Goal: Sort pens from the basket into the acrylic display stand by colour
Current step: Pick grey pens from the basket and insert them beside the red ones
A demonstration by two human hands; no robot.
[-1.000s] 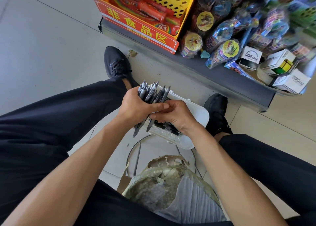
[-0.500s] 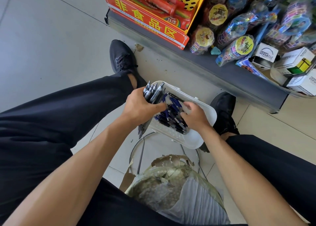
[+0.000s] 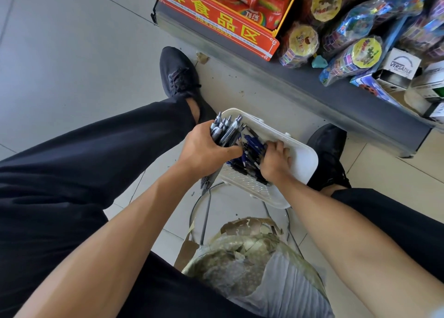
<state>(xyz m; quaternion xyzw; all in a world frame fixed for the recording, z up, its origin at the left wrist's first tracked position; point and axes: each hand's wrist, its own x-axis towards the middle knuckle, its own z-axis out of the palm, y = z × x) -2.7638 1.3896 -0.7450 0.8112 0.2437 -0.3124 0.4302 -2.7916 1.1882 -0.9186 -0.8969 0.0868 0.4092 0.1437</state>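
Left hand (image 3: 206, 149) clenches a grey pen bundle (image 3: 225, 131), uncountable; right hand (image 3: 274, 160) grasps blue pens (image 3: 252, 149) in one basket (image 3: 302, 161).

Left hand (image 3: 206, 150) fist-curled, grip tight, thumb extended forward. Right hand (image 3: 274, 160) palm down, fingers curled under.

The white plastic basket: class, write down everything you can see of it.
The white plastic basket is a shallow rectangular tray with rounded corners, a slotted wall and small lugs on its far rim. It sits tilted on the floor between two black shoes, holding a heap of dark blue pens. The right hand reaches into the pens; the left hand grips a grey bundle over its left end.
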